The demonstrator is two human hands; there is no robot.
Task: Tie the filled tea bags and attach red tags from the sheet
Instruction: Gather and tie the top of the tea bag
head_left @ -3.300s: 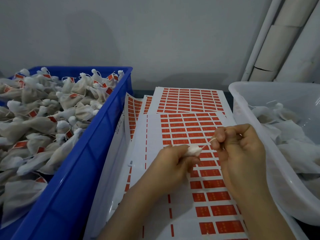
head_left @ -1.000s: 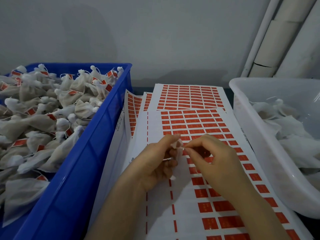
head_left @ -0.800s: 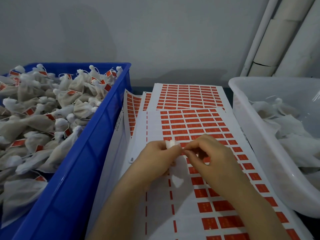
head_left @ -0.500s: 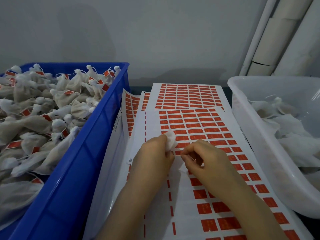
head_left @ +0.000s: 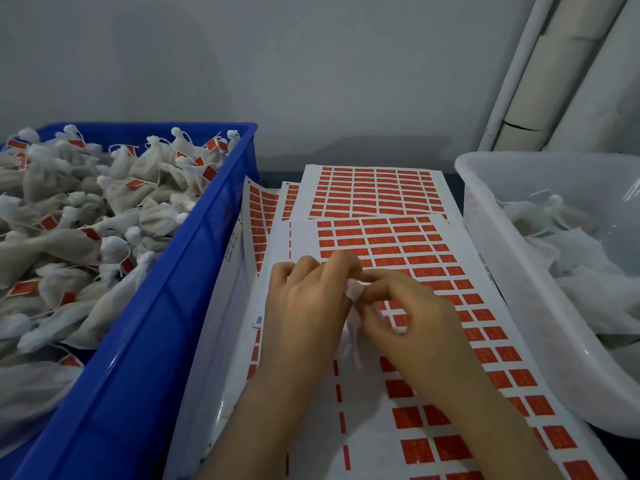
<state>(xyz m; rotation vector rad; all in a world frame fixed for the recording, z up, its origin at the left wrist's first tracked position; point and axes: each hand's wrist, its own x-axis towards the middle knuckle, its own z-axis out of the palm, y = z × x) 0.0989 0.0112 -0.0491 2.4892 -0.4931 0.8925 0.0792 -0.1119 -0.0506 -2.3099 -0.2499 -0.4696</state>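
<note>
Both hands meet over the tag sheet (head_left: 398, 244), closer together than half a second ago. Left hand (head_left: 308, 306) grips a white tea bag (head_left: 353, 292), its fingers now curled over the top. Right hand (head_left: 412, 317) pinches the bag's neck. Blue crate (head_left: 156, 323) of tagged bags sits left, white tub (head_left: 519, 271) right.

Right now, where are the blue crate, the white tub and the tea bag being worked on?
blue crate (head_left: 194, 271): head view, on its right-hand wall.
white tub (head_left: 502, 244): head view, on its near-left wall.
tea bag (head_left: 354, 292): head view, on its gathered top between the hands.
</note>
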